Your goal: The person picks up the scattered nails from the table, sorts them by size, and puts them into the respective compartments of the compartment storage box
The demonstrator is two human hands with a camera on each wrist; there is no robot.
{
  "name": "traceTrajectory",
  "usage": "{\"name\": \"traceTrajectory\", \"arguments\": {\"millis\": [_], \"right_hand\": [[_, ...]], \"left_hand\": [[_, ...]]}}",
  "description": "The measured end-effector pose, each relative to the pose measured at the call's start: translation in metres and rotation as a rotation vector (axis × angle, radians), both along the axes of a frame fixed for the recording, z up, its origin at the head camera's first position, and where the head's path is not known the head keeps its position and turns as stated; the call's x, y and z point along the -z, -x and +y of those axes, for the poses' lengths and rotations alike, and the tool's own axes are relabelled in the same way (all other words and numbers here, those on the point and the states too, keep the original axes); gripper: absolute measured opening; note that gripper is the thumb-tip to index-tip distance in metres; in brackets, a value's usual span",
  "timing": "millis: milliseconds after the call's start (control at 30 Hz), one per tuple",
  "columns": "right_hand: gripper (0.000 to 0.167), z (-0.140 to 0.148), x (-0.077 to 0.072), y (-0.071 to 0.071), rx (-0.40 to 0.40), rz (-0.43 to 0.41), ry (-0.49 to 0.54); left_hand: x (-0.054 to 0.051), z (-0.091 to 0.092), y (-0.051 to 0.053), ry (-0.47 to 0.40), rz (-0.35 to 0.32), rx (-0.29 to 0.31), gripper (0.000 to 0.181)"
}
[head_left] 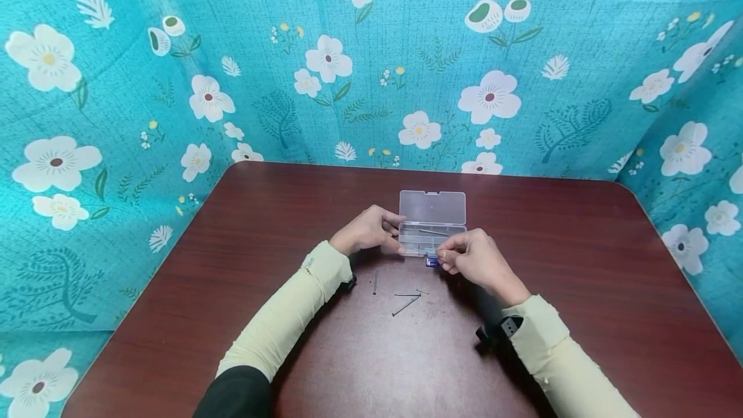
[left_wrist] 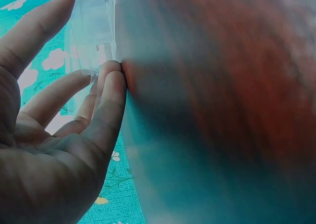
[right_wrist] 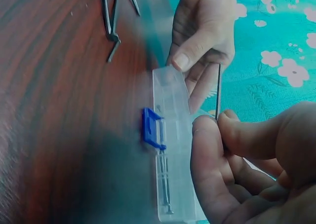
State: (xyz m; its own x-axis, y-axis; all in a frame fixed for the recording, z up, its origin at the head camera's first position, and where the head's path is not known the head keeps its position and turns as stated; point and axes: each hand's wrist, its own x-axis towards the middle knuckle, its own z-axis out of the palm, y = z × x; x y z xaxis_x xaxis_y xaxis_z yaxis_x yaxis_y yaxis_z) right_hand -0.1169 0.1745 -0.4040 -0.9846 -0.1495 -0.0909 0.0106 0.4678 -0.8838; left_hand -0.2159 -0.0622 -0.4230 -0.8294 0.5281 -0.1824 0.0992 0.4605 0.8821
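Observation:
A clear plastic box (head_left: 410, 247) lies on the table with its lid (head_left: 432, 207) raised at the back and a blue latch (head_left: 432, 261) at the front. My left hand (head_left: 367, 228) grips its left end, thumb near the front corner; the left wrist view shows the fingers (left_wrist: 104, 93) against the box. Between thumb and forefinger, my right hand (right_wrist: 247, 157) pinches a thin nail (right_wrist: 218, 93), over the box (right_wrist: 170, 90) near the latch (right_wrist: 149, 129). Long nails (right_wrist: 165, 184) lie inside the box, one showing as a thin line (head_left: 432, 232) in the head view.
Several loose nails lie on the brown table (head_left: 278, 211) in front of the box, among them a slanted one (head_left: 405, 306) and an upright-lying one (head_left: 375, 282) to the left. A blue flowered cloth (head_left: 371, 82) hangs behind the table and at both sides.

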Motion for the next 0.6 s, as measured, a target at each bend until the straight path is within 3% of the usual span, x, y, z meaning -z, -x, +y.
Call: {"name": "traceTrajectory", "arguments": {"millis": [600], "right_hand": [[0.012, 0.009, -0.008, 0.024, 0.037, 0.062, -0.13]], "left_hand": [[0.001, -0.001, 0.0, 0.006, 0.013, 0.011, 0.077]]}}
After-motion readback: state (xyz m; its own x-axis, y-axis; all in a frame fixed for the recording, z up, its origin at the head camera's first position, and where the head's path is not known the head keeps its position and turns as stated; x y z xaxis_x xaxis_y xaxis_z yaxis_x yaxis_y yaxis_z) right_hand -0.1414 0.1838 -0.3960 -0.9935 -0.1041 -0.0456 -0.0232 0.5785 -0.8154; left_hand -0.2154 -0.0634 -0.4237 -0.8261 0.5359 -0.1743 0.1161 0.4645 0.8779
